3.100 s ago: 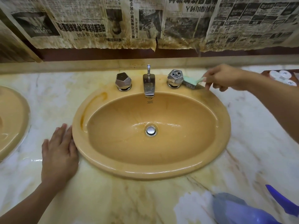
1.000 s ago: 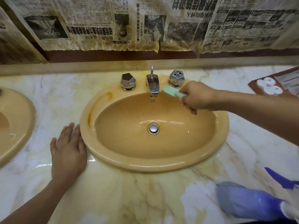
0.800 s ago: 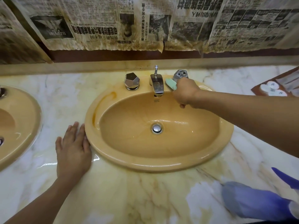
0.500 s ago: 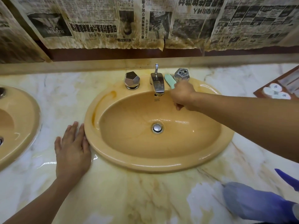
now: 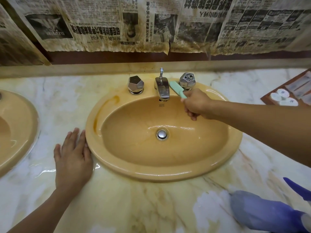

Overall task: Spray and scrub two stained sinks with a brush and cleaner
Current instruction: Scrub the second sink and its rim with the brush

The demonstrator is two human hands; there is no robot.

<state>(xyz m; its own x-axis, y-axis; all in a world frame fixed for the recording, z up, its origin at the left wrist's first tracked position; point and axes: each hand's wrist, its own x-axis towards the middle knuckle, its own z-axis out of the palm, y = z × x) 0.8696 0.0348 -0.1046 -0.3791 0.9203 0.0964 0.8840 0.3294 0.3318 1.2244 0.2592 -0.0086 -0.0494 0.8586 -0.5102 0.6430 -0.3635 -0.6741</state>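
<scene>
Two ochre basins sat in a marble counter: the middle sink and the left sink, the latter partly out of view. Right hand was curled around the handle of a mint-green brush, whose head lay on the rear rim between spout and right tap knob. Left hand lay flat, fingers straight, on the counter against the middle sink's left rim. Purple spray bottle lay at lower right.

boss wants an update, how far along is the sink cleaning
Likely done: the basin shines wet and the purple bottle lies on the counter, so spraying looks over. In hand: the right hand holds the brush between spout and right knob; the left hand rests flat. Left: the orange streak on the left rim, and the second sink, mostly out of view.
</scene>
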